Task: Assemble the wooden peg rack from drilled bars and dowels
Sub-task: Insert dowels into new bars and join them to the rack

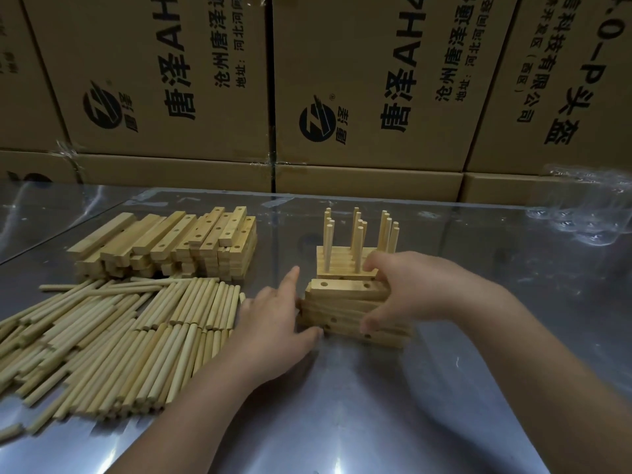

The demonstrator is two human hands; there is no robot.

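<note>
Pale, unfinished wood makes up the short stack of drilled rectangular bars [345,302], which sits on the shiny metal table [376,412] just in front of a block of bars carrying upright round dowels [357,248]. The left hand [273,323] lies straight-fingered against the stack's left end, pressing rather than grasping. The right hand [407,285] curls over the right end, fingers behind and thumb in front. Such bars look light, rigid and smooth, so loose layers could slide apart; squeezing both ends inward near the bottom seems safest. Spare bars [171,241] and loose dowels [136,336] lie to the left.
</note>
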